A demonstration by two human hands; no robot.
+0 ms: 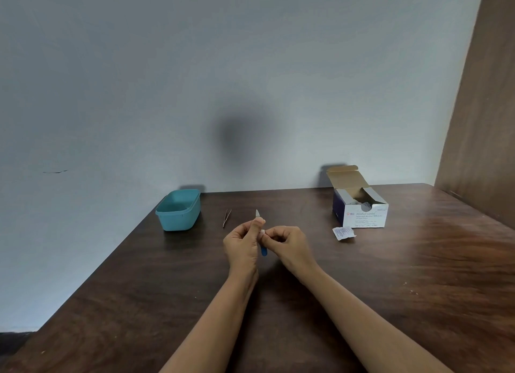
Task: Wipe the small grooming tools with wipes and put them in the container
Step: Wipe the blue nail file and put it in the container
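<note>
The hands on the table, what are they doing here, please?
A person is cleaning a small grooming tool. The left hand holds a blue-handled tool upright, its pale tip pointing up, while the right hand presses a small white wipe against it. A pair of tweezers lies on the table, not yet in the teal container to the left. An open box of alcohol swabs stands to the right, with a torn wrapper in front of it.

A dark brown wooden table [418, 275] meets a plain pale grey-blue wall [195, 80] at twelve o'clock — a brown wooden panel [479, 135] stands at two o'clock.
</note>
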